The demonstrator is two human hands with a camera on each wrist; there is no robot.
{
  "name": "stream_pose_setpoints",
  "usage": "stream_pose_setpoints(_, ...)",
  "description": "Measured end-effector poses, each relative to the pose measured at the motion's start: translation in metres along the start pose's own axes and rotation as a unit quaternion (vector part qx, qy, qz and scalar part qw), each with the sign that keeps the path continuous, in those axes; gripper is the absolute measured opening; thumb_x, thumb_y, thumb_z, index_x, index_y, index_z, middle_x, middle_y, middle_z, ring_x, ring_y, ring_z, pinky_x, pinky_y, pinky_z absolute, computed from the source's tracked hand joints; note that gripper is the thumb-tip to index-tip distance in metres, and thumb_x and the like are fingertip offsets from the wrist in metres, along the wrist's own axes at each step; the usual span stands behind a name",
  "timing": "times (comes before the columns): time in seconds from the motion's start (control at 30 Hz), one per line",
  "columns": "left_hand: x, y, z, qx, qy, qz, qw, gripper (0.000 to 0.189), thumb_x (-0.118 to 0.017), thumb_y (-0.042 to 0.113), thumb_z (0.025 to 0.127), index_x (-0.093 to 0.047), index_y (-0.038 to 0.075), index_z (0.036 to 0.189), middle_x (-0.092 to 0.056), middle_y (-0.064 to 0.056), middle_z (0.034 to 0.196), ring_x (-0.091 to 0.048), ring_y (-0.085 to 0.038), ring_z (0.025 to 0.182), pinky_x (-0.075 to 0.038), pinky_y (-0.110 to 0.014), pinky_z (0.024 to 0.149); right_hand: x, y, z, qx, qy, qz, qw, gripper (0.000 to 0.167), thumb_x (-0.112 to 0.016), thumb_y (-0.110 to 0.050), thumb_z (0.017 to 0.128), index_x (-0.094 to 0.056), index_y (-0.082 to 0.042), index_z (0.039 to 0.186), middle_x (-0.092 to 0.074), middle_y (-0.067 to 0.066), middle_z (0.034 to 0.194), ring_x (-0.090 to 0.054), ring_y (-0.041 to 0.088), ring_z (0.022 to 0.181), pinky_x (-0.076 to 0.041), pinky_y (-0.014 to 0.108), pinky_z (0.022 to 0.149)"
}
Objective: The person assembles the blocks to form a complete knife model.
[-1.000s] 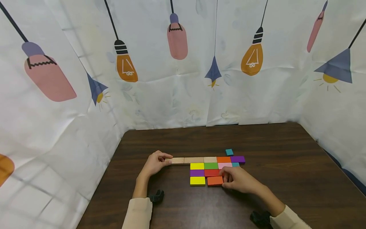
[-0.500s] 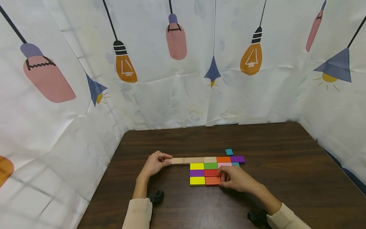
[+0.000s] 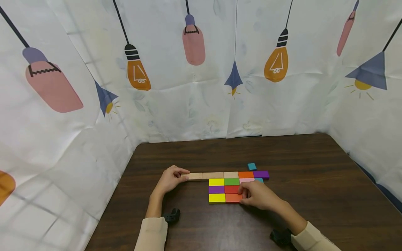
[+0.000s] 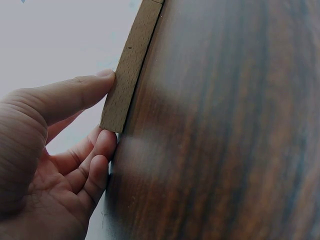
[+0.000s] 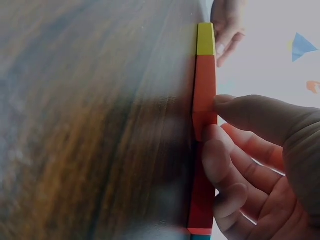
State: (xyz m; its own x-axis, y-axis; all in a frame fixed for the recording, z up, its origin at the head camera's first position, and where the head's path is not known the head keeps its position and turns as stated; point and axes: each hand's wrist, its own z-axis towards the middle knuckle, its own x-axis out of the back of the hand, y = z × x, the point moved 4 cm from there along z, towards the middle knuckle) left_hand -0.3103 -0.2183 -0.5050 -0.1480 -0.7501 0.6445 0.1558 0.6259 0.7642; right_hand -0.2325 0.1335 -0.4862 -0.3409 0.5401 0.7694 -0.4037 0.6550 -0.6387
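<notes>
My left hand (image 3: 170, 180) pinches the left end of a plain wooden block (image 3: 195, 176), the leftmost in a straight row of them. In the left wrist view, the thumb lies along that wooden block (image 4: 131, 70) and the fingertips are at its end. With thumb and fingers my right hand (image 3: 260, 196) holds the right end of an orange block (image 3: 232, 198). This orange block butts against a yellow block (image 3: 217, 198) in the nearest row. Above it lie a red block (image 3: 231, 189) and a purple block (image 3: 216, 189); the right hand partly hides the blocks around it.
A second yellow block (image 3: 216, 182), a green block (image 3: 231, 181) and a pink block (image 3: 246, 180) form a row below the wooden ones. A purple block (image 3: 261, 174) ends the top row. One small teal block (image 3: 252, 166) lies apart, behind it on the brown table (image 3: 298, 157).
My right hand has moved left with the orange block, closing the gap to the yellow block beside it. My left hand has stayed in place.
</notes>
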Motion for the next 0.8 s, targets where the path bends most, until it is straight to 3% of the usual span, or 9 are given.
stream_pose_setpoints(0.8,0.0010,-0.0020,0.0014,-0.006,-0.003,0.005,1.0000,0.017,-0.081,0.025,0.090,-0.081,0.025,0.107,-0.060,-0.002,0.094,-0.051,-0.018,0.081,-0.044,-0.033,0.074,0.0051,0.0019,0.0027,-0.005,0.004,0.024,0.9997,0.014,-0.079,-0.023,0.091,-0.071,-0.014,0.097,-0.063,-0.011,0.076,-0.055,0.002,0.066,-0.049,0.023,0.061)
